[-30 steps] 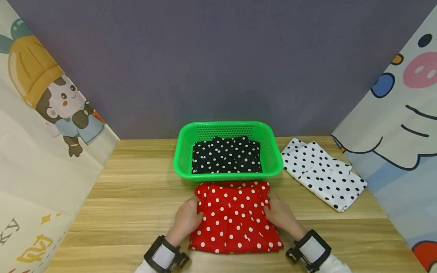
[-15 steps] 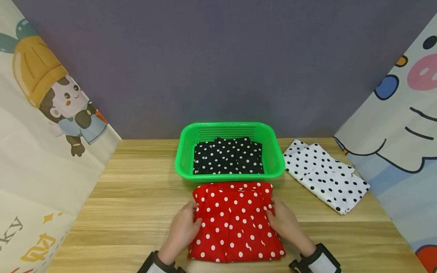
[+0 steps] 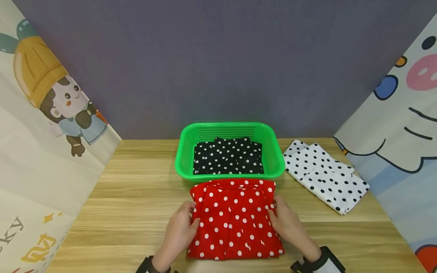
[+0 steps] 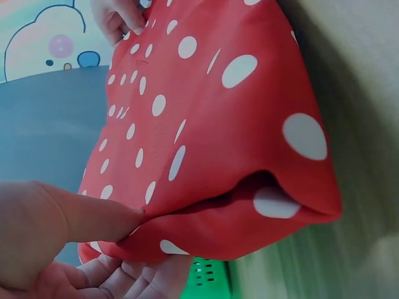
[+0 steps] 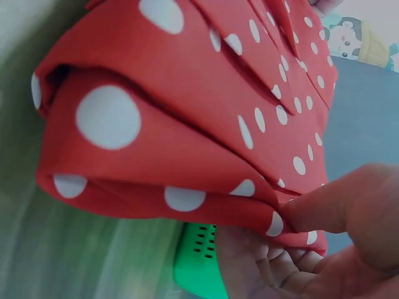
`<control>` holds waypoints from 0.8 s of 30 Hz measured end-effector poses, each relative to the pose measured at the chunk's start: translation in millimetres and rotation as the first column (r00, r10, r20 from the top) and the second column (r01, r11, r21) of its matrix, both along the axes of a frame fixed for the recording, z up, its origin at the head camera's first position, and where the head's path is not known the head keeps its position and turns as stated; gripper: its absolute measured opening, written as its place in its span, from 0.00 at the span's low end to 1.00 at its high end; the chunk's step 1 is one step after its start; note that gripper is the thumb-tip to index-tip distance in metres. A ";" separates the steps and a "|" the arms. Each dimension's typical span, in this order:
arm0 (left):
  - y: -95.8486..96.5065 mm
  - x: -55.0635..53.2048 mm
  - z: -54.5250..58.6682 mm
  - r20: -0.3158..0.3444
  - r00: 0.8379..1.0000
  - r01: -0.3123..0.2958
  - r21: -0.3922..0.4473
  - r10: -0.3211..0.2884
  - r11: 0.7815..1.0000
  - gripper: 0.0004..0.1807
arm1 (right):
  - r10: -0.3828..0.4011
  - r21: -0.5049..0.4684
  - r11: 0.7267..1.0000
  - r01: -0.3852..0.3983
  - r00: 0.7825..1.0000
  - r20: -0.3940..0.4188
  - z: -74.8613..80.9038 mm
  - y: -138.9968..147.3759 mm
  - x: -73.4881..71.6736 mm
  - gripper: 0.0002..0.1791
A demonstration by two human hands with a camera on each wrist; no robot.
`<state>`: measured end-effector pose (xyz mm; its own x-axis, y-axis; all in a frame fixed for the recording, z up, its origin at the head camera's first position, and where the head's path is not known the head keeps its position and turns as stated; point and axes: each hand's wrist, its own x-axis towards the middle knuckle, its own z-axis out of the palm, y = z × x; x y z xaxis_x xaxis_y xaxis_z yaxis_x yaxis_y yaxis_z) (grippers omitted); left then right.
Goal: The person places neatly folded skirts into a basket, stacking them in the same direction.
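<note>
Wrist views alone are showing fingers (image 4: 167, 277) curling beneath red cloth (image 3: 235, 220); left hand (image 3: 180, 229) and right hand (image 3: 287, 220) each pinching one side. Cloth: folded, white-dotted, being held just in front of green basket (image 3: 273, 153).

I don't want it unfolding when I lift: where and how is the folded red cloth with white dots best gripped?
Probably midway along the side edges of the red cloth, where the left hand and right hand pinch it. Come from both sides, thumbs above, fingers below: the folded layers gape at those edges, so each pinch should catch them all.
</note>
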<state>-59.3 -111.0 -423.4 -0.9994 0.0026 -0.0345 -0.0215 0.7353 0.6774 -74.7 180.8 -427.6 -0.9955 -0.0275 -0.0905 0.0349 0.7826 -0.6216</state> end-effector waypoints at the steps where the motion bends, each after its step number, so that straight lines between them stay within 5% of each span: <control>1: 0.1 -0.5 1.0 -0.011 1.000 -0.002 -0.001 0.002 1.000 0.17 | 0.002 -0.003 1.000 -0.002 1.000 -0.019 1.3 -0.1 -0.4 0.21; 7: 0.4 -6.6 6.6 -0.082 0.997 0.005 -0.022 -0.006 1.000 0.18 | 0.020 -0.008 1.000 -0.021 0.994 -0.108 8.0 0.6 -5.3 0.20; 24: 0.9 -28.1 29.0 -0.229 0.973 -0.001 -0.043 -0.009 0.999 0.18 | 0.063 -0.036 0.997 -0.072 0.978 -0.199 31.1 0.5 -27.3 0.22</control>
<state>-87.5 -110.0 -394.4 -0.9807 0.0098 0.1954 0.1335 0.7635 0.6318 -102.0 181.3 -396.5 -0.9893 -0.0949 0.1106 -0.1441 0.7515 -0.6438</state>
